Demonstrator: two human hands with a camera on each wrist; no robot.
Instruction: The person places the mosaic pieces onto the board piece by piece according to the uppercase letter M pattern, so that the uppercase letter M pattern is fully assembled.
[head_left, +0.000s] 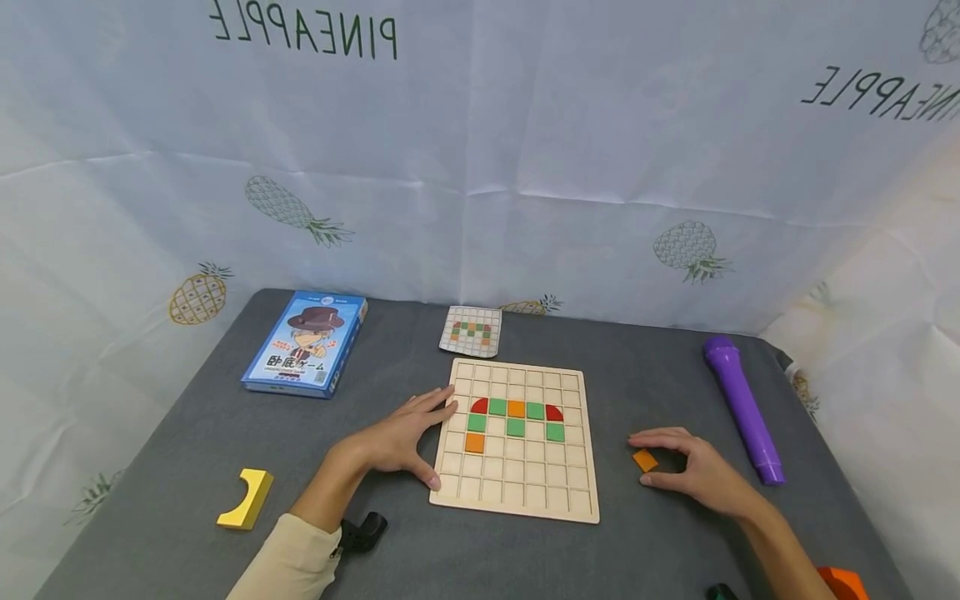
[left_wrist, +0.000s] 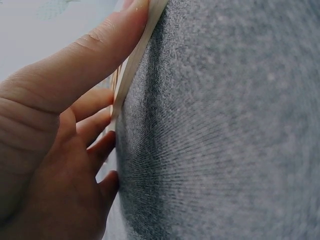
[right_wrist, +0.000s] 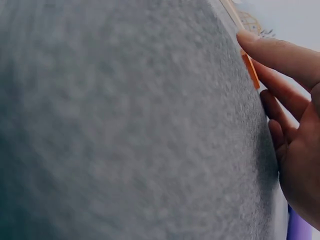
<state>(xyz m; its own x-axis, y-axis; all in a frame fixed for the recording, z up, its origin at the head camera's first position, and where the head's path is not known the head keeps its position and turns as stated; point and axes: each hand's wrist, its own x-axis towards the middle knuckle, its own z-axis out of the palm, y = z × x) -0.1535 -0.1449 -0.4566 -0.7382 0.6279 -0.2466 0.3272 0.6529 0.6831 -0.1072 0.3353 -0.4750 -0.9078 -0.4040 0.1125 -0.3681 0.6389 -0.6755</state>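
Note:
A wooden grid board lies on the grey table, with several red, green and orange pieces in its cells. My left hand rests spread along the board's left side, thumb and fingertips touching its edge; the left wrist view shows the thumb against the board's edge. To the right of the board, my right hand has an orange square tile between thumb and index finger, low at the tabletop. In the right wrist view the tile shows edge-on beside the thumb.
Behind the board lies a pattern card. A blue game box and a yellow arch block are on the left. A purple microphone-shaped object lies at the right, with an orange object near the lower right edge.

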